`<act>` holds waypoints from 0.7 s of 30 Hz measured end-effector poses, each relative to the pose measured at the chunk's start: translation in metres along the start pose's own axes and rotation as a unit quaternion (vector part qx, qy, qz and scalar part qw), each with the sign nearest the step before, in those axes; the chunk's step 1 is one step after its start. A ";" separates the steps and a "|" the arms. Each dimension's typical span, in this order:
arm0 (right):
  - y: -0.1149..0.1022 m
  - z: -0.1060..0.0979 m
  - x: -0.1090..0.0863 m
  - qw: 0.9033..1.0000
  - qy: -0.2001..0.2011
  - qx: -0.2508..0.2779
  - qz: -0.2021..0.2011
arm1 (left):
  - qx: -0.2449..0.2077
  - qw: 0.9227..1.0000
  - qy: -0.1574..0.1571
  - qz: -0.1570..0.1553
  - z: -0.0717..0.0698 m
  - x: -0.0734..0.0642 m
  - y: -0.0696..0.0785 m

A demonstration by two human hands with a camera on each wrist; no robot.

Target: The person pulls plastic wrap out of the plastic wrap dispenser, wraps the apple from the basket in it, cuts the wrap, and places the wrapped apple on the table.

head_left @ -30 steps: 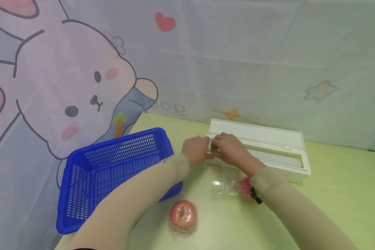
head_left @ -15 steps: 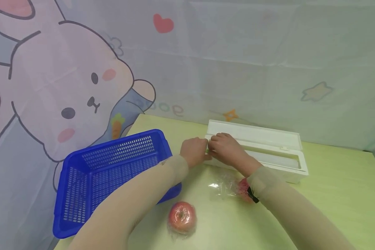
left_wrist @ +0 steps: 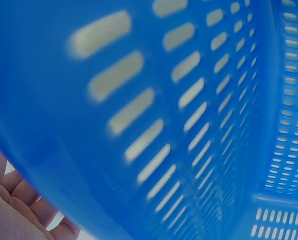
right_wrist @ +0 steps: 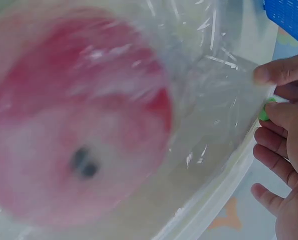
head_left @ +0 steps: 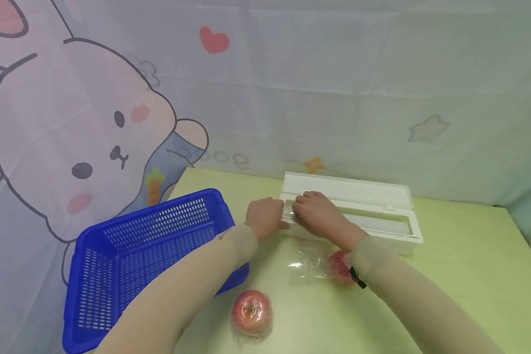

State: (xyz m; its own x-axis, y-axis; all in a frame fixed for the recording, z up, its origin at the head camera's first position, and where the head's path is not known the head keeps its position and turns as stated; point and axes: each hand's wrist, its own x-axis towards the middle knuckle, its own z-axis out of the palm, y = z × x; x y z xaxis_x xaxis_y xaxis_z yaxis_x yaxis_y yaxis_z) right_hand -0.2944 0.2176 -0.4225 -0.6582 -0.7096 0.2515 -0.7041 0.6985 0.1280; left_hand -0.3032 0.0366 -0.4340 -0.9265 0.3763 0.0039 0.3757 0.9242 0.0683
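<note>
A long white cling film box (head_left: 398, 241) stands with its lid raised and a pale film roll (head_left: 380, 224) inside. At its left end my left hand (head_left: 264, 218) grips the box, thumb at the front. My right hand (head_left: 320, 216) bends over the box just right of it. In the right wrist view, the right hand (right_wrist: 289, 145) pinches a small green slide cutter (right_wrist: 265, 112) at the box's edge. Below the right wrist a red apple (head_left: 339, 268) lies at clear film (head_left: 307, 263); the sleeve hides part of it. Another film-wrapped apple (head_left: 251, 313) sits nearer me.
A blue perforated basket (head_left: 155, 206) stands at the left, behind my left forearm, and its wall (left_wrist: 154, 115) fills most of the left wrist view. All of this is on a pale yellow-green table (head_left: 464, 255). A printed cloth (head_left: 292, 88) hangs behind.
My right hand has slid slightly right along the box, leaving a small gap from the left hand. The green cutter is now hidden in the head view. The whole head view has shifted left.
</note>
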 end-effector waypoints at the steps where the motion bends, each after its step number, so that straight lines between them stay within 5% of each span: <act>1: 0.003 -0.001 -0.004 1.000 -0.002 0.000 0.003 | -0.001 1.000 0.002 0.002 -0.001 0.000 0.000; 21: 0.048 -0.025 -0.083 0.999 -0.034 -0.003 0.009 | 0.003 1.000 -0.016 0.006 -0.004 0.002 0.001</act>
State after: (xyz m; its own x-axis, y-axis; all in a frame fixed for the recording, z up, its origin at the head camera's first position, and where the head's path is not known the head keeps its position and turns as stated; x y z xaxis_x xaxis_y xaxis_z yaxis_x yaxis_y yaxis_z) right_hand -0.2672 0.3125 -0.4127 -0.6874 -0.7013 0.1886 -0.6906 0.7116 0.1291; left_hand -0.3045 0.0380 -0.4304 -0.9207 0.3895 -0.0267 0.3874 0.9199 0.0617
